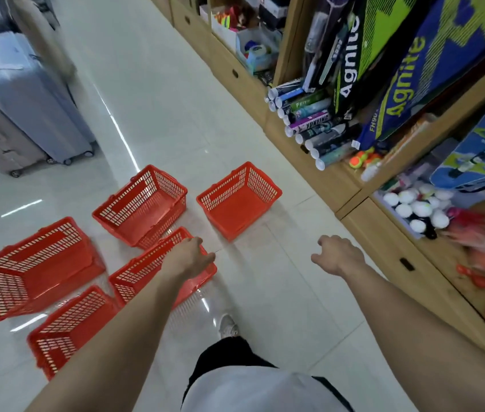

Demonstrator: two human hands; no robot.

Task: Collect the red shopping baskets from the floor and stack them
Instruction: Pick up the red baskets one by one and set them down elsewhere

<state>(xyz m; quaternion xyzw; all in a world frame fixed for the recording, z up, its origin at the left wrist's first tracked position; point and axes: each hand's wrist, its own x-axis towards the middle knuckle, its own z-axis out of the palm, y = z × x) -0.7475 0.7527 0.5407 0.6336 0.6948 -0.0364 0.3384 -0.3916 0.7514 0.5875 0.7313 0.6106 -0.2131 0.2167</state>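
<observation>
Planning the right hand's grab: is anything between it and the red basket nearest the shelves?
Nothing visible does. Only bare floor separates the right hand from that red basket; the left hand is over the middle basket, off to the side.

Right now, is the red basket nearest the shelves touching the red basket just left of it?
Apart. The head view shows a strip of pale floor between the basket nearest the shelves and its left neighbour.

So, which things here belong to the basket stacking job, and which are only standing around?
Belong to the job: far right basket, far middle basket, left basket, near basket, centre basket under the left hand, right hand.
Only standing around: suitcases, wooden shelves, shuttlecock tubes, racket bags, white balls.
</observation>
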